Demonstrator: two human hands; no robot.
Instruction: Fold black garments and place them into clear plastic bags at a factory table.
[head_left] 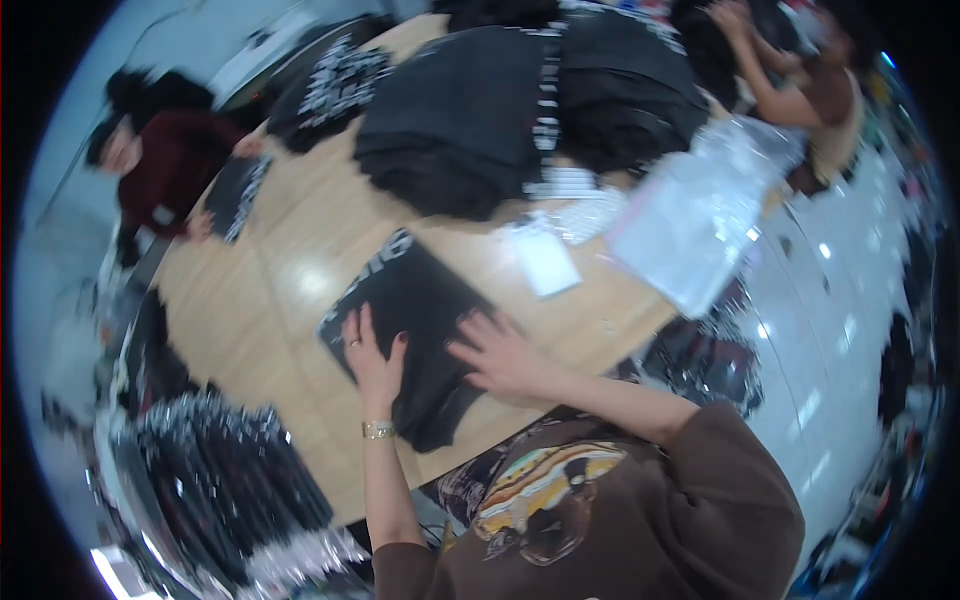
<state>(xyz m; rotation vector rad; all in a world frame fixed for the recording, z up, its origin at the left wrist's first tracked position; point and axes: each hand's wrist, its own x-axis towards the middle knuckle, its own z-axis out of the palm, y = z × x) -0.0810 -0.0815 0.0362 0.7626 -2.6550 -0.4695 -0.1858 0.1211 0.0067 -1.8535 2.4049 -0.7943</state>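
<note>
A folded black garment with white print along its upper left edge lies flat on the wooden table in front of me. My left hand rests on its left part, fingers stretched out, with a ring and a gold-coloured wristband showing. At the garment's right side my right hand lies with fingers spread, partly on the cloth; motion blurs it slightly. Neither hand grips anything. The garment's lower end narrows toward the table's near edge.
Large piles of black garments fill the far side. Clear plastic bags and a white stack of cards lie right. Bagged dark garments stand lower left. One co-worker handles a black garment at left; another stands far right.
</note>
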